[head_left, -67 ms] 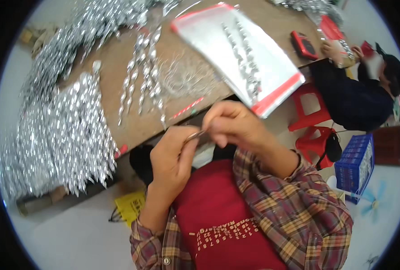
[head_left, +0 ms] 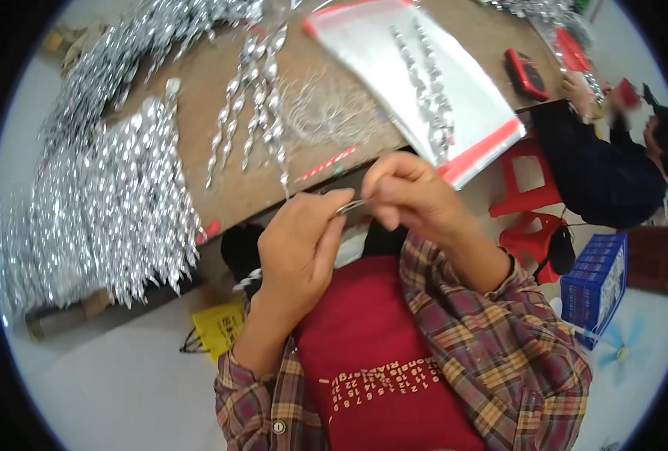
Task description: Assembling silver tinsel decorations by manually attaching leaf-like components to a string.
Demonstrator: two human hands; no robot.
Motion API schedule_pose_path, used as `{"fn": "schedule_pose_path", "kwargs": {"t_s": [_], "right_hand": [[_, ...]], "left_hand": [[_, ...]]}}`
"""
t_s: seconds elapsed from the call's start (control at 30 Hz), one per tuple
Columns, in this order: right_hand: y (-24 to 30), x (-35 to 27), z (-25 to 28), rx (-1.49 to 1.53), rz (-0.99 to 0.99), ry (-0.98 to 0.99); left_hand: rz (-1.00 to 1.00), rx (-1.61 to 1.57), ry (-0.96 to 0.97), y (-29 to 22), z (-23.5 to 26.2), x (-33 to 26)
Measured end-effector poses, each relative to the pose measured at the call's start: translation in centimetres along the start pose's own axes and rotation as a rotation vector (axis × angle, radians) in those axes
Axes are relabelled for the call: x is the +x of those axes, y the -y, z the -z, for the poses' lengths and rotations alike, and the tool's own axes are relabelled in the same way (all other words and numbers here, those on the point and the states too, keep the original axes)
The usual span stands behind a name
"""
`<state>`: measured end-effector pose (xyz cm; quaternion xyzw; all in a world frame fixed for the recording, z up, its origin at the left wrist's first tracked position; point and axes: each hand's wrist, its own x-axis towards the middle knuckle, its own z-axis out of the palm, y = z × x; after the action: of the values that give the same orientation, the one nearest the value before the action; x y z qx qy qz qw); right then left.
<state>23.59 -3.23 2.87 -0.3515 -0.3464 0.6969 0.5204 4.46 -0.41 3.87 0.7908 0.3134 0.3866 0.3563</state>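
The left hand [head_left: 298, 242] and the right hand [head_left: 407, 192] meet just below the near edge of the brown wooden counter [head_left: 199, 161]; between them runs a thin silver metal wire piece [head_left: 350, 206], its long axis lying nearly level and rising a little toward the right; the left thumb and forefinger are pinched on its left end, the right fingers are curled closed over its right end, and the rest of it is hidden inside the right fist; one such piece shows in the hands; on the counter above lie about five loose silver twisted icicle ornaments [head_left: 262, 90], long axes running away from the person; beside them sits a tangle of fine silver wire hooks [head_left: 326, 109], too many to count; a clear plastic bag with red edges [head_left: 462, 98] holds two more icicles; a large heap of silver icicle ornaments [head_left: 108, 203] covers the counter's left end.
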Motion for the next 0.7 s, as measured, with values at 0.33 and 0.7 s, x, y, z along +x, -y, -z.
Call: {"fn": "schedule_pose_path", "kwargs": {"t_s": [0.33,0.7], "right_hand": [[-3.0,0.9,2.4,0.256,-0.114,-0.034],[-3.9,1.2,2.7,0.346,-0.115,0.002]], "left_hand": [[0.396,-0.205,0.058,3.1,0.8,-4.6],[0.607,-0.462,0.168,3.9,1.1,-6.4]]}}
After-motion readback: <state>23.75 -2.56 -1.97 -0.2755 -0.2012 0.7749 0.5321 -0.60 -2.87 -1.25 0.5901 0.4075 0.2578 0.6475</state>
